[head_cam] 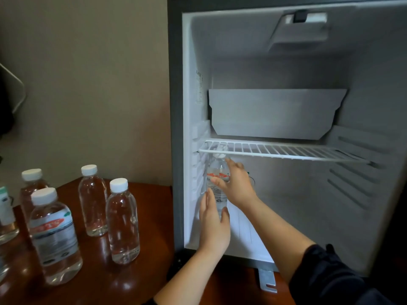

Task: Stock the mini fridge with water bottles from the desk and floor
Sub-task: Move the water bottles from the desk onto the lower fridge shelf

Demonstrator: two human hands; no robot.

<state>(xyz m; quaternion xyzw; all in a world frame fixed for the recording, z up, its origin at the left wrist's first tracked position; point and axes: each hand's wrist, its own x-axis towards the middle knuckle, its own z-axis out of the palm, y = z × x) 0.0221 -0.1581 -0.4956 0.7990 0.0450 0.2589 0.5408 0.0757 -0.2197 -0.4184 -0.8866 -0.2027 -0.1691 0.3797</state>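
The mini fridge stands open, white inside, with a wire shelf across its middle. Below that shelf, at the left wall, a clear water bottle with a red and white label stands upright. My left hand grips its lower part. My right hand rests on its label from the right. Its white cap sits just under the shelf. On the wooden desk to the left stand several more water bottles with white caps, the nearest labelled one at front left and another closest to the fridge.
A metal bracket sticks out under the fridge's front edge. A beige wall is behind the desk. A dark object with a wire frame sits at the far left edge. The lower fridge compartment to the right of the bottle holds nothing.
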